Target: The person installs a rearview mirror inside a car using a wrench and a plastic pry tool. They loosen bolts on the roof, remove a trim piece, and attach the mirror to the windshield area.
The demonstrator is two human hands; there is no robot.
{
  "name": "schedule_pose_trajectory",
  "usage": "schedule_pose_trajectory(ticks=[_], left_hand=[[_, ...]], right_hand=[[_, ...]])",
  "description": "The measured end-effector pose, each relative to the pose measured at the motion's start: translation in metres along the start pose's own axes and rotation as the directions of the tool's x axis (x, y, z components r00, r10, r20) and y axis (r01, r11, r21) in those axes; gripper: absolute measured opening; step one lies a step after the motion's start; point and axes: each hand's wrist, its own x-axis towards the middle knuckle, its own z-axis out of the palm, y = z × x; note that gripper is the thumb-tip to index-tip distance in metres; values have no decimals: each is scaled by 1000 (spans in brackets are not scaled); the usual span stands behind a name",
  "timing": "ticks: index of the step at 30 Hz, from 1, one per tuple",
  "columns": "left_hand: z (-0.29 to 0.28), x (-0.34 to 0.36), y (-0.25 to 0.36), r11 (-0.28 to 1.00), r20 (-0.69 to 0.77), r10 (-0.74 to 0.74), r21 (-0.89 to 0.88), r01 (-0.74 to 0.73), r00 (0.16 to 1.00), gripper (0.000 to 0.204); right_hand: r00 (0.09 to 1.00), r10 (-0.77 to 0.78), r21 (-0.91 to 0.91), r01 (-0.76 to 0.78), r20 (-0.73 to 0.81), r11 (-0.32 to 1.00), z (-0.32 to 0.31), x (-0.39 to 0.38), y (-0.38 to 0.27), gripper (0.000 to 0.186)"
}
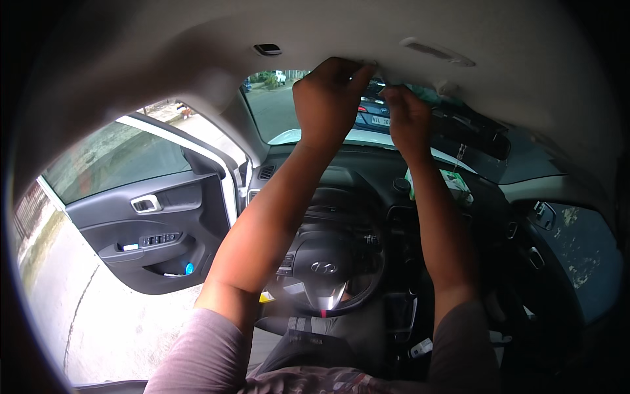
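Both arms reach up to the front edge of the car's pale headliner (341, 33), above the windshield (272, 108). My left hand (328, 95) is closed, its thumb and fingers pinched together close to the headliner edge. Just right of it and slightly lower, my right hand (408, 118) is also pinched. Small pale bits show at the fingertips of both hands, too small to name. The rear-view mirror (482, 134) hangs to the right of my right hand.
Below my arms is the steering wheel (323, 268). The driver's door (147, 210) stands open at left. A green and white box (453, 184) lies on the dashboard (364, 164). A pale fitting (438, 52) and a dark slot (268, 50) mark the ceiling. A dark car (375, 118) stands ahead outside.
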Motion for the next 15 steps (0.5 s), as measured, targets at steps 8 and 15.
schedule_pose_trajectory(ticks=[8,15], left_hand=[[4,-3,-2,993,-2,-33,-112,33,999,25],[9,-3,-4,983,-42,-21,-185,13,999,20]], right_hand=[[993,-105,-371,77,-56,925,-26,7,-45,27],[996,-74,-334,57,-40,941,-17,6,-26,32]])
